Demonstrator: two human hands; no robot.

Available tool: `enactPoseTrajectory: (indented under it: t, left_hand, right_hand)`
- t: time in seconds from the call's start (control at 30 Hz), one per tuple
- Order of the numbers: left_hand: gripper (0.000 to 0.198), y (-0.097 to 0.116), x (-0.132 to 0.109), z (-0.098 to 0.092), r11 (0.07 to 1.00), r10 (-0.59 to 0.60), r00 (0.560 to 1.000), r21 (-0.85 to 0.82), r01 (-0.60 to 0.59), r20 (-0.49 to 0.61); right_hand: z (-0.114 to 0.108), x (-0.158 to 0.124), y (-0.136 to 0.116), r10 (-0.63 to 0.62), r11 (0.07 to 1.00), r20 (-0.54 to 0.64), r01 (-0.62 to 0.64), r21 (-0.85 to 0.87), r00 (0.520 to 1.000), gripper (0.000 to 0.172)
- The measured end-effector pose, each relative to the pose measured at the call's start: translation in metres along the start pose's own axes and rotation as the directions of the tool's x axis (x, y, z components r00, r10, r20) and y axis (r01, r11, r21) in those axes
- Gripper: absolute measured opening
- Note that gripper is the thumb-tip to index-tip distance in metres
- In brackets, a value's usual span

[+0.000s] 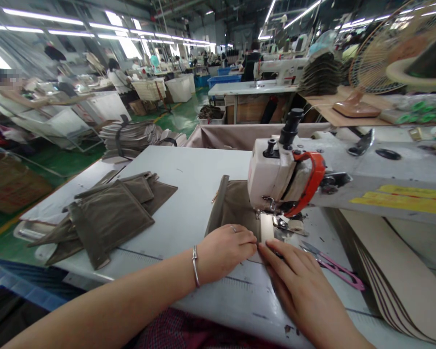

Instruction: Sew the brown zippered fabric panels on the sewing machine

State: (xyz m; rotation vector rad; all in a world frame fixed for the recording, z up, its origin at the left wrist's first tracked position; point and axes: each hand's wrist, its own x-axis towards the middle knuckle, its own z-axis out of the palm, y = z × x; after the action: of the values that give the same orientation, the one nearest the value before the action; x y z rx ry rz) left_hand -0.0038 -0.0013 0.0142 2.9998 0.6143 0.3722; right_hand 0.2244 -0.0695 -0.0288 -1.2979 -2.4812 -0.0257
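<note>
A piece of brown fabric (236,206) lies under the head of a sewing machine (271,169), with a pale strip (266,228) beside the needle area. My left hand (227,252), a bracelet at its wrist, is closed on the near edge of the fabric with bent fingers; its thumb is hidden. My right hand (300,274) lies with fingers stretched forward, the tips touching the near end of the pale strip. Pink-handled scissors (339,269) rest just right of that hand. A pile of sewn brown fabric pieces (119,208) lies to the left on the white table (189,169).
Curved beige panels (396,261) are stacked at the right edge. Behind the machine stand a fan (370,58) and a stack of dark pieces (319,72). Bundled panels (131,135) sit beyond the table's left end. Other people work farther back at the left.
</note>
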Motion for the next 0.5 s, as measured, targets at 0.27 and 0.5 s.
enactPoseTrajectory:
  t: [0.27, 0.5]
  left_hand:
    - [0.017, -0.016, 0.014, 0.002, 0.999, -0.034, 0.999, 0.025, 0.034, 0.007]
    - [0.016, -0.029, 0.024, 0.005, 0.997, -0.059, 0.998, 0.058, 0.059, -0.008]
  right_hand:
    - [-0.008, 0.016, -0.001, 0.017, 1.000, 0.008, -0.017, -0.015, 1.000, 0.040]
    - [-0.008, 0.035, 0.009, 0.022, 0.999, -0.002, -0.022, -0.049, 1.000, 0.039]
